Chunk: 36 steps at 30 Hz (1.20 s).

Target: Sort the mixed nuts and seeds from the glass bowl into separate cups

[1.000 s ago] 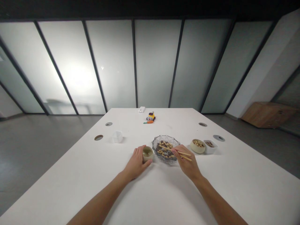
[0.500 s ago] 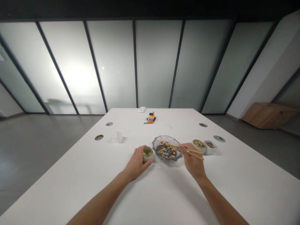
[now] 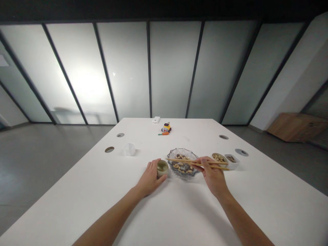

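My left hand is wrapped round the left side of a small greenish cup, which stands upright on the white table. In my right hand is a pair of wooden chopsticks, pointing left across a scalloped glass bowl. Peanuts and small dark seeds lie in that bowl. The chopstick tips are over the bowl's left rim, near the cup; whether they pinch anything is too small to tell. Beyond my right hand, a second greenish cup holds peanuts, beside a white container with brownish pieces.
A translucent white container stands on the left of the table. Farther back are a yellow toy vehicle, an orange toy carrot and a small white box. Round cable holes lie near both table edges.
The chopsticks have lifted from among the peanuts, and their tips have moved left to the bowl's rim beside the cup. My left hand stays on the cup.
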Tool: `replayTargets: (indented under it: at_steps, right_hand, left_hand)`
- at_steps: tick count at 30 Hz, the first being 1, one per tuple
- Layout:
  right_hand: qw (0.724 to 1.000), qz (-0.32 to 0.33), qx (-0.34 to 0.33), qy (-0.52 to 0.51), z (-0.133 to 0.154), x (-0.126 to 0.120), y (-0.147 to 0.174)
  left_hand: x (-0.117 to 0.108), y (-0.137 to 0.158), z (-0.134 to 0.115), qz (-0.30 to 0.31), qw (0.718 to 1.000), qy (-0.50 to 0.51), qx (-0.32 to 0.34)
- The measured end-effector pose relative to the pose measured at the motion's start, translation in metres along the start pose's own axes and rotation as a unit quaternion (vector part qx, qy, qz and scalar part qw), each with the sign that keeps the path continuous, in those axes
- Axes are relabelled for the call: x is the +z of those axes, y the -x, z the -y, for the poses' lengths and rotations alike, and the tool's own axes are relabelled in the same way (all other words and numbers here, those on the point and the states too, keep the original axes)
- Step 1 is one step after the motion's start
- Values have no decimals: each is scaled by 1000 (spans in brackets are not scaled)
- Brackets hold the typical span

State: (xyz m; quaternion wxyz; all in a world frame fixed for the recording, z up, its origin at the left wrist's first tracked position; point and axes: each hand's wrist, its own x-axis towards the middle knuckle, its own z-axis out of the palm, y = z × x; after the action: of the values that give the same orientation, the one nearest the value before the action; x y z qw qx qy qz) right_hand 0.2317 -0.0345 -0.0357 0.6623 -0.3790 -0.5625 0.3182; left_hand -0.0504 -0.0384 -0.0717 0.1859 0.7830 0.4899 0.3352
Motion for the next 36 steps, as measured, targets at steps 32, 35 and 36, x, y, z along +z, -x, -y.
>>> replayTargets:
  at_steps: [32,35,36]
  right_hand:
    - [965,44,-123,228,-2,2,9]
    - [965,39,-125,229,-4,2,9]
    - [965,38,-126,228,-5,1,8]
  left_hand:
    - [0,-1,2,-2,1000,7,5]
    - [-1,-1,0,2,1000,12,-1]
    - [-1,-1,0,2,1000,13,-2]
